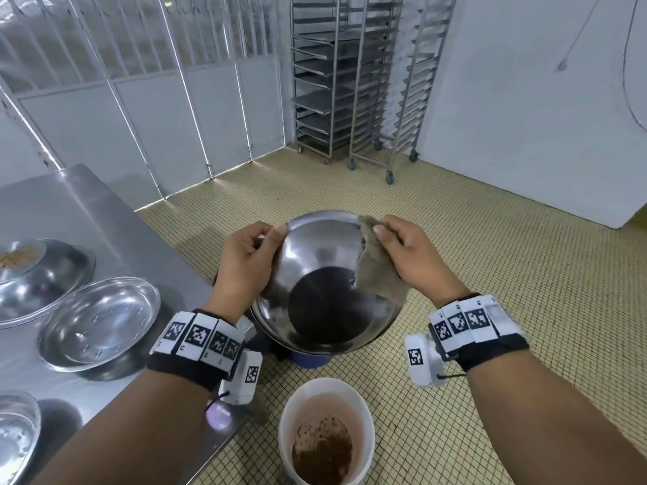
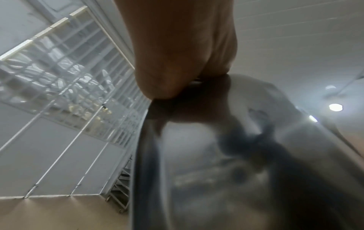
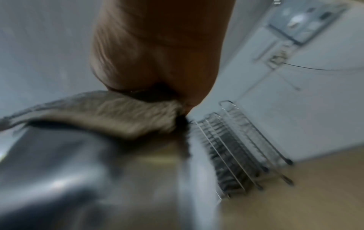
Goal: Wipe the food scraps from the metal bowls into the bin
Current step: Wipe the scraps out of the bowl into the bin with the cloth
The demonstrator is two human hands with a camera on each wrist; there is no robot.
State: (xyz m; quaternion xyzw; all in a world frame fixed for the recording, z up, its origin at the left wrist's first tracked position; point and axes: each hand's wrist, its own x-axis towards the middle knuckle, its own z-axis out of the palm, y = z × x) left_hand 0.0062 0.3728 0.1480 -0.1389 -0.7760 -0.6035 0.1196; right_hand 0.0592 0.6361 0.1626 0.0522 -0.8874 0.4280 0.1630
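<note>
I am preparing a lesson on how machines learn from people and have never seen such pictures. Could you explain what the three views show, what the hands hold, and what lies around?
No machine here: a person wears one camera on the head and one on each wrist. The head view looks down at both hands. The left hand grips the rim of a tilted metal bowl; the right hand presses a brown cloth against its inside. A white bucket with brown scraps stands on the floor. More bowls sit on the steel table. The wrist views are blurred close-ups of the same grips.
</note>
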